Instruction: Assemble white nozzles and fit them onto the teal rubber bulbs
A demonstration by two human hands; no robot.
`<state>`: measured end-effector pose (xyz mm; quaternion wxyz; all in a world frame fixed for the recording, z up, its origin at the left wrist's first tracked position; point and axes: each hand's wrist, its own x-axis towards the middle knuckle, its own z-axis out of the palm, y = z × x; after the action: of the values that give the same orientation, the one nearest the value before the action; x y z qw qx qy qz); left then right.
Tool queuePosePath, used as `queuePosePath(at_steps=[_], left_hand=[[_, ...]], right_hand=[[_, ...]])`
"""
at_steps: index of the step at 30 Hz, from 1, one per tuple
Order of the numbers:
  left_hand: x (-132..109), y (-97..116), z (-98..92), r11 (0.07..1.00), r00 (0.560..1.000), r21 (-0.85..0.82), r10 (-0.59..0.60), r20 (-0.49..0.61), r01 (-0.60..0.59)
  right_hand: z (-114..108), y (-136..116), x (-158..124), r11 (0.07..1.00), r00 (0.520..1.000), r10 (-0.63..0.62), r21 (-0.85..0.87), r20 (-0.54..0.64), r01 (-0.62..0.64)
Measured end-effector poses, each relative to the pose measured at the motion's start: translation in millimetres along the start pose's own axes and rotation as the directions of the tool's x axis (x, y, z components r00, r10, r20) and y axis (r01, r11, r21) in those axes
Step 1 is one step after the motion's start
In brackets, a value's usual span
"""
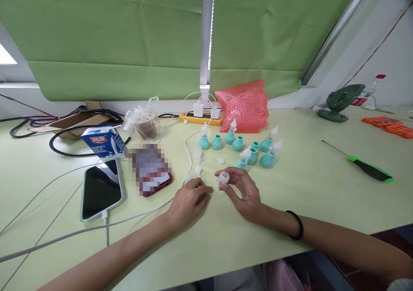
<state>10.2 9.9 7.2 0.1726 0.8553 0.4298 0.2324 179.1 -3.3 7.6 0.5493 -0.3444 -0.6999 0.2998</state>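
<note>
My right hand (247,196) pinches a translucent white plastic piece (223,178) with a round opening, just above the table. My left hand (189,200) rests on the table with curled fingers, thumb and forefinger close together. A small whitish thing shows at their tips, too small to name. Loose translucent pieces (193,173) lie behind the left hand, partly hidden by it. Beyond both hands stand several small teal bulbs. Some, like this bulb (267,160), carry a pointed clear tip; others, like this bulb (217,142), have an uncovered round mouth. A small white cap (220,160) lies between.
A white cable (142,215) runs under my left hand. Left are two phones (101,192) (151,170), a milk carton (105,141) and bagged tape (143,123). Behind are a yellow power strip (190,119) and pink bubble wrap (245,108). Right are a screwdriver (368,168) and fan (338,102).
</note>
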Motion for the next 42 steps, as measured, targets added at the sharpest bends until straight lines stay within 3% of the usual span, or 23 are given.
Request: queuePosePath(at_steps=[2, 5, 9, 12, 20, 32, 34, 37, 42], left_hand=[[-1, 0, -0.6, 0.999, 0.999, -0.023, 0.036, -0.021, -0.036], [-2, 1, -2.4, 0.981, 0.99, -0.186, 0.033, -0.136, -0.059], [-4, 5, -4.3, 0.916, 0.938, -0.384, -0.028, -0.346, -0.114], [-6, 9, -4.7, 0.866, 0.912, -0.481, -0.083, -0.401, -0.133], [-12, 15, -6.3, 0.738, 0.905, -0.674, -0.297, -0.304, 0.016], [-9, 17, -10.2, 0.623, 0.946, -0.782, -0.26, -0.195, 0.011], [-9, 17, -10.3, 0.639, 0.955, -0.769, -0.232, -0.187, 0.004], [-10, 16, -9.7, 0.755, 0.952, -0.655, -0.175, -0.25, -0.033], [-13, 12, -8.1, 0.909, 0.911, -0.358, 0.052, -0.41, -0.213]], right_hand=[[1, -2, -1, 0.998, 0.999, 0.047, 0.035, 0.002, -0.047], [1, -5, -3, 0.989, 0.994, 0.106, 0.102, 0.031, -0.109], [0, -9, -4, 0.98, 0.985, 0.136, 0.133, 0.105, -0.15], [-1, -9, -4, 0.979, 0.977, 0.145, 0.122, 0.156, -0.165], [-1, -7, -3, 0.977, 0.972, 0.132, 0.139, 0.193, -0.16], [-2, -4, 0, 0.972, 0.954, 0.2, 0.08, 0.223, -0.222], [-3, -4, 1, 0.97, 0.952, 0.202, 0.086, 0.229, -0.227], [-2, -5, 1, 0.964, 0.948, 0.22, 0.101, 0.228, -0.247], [-2, -4, 0, 0.946, 0.935, 0.259, 0.13, 0.243, -0.296]])
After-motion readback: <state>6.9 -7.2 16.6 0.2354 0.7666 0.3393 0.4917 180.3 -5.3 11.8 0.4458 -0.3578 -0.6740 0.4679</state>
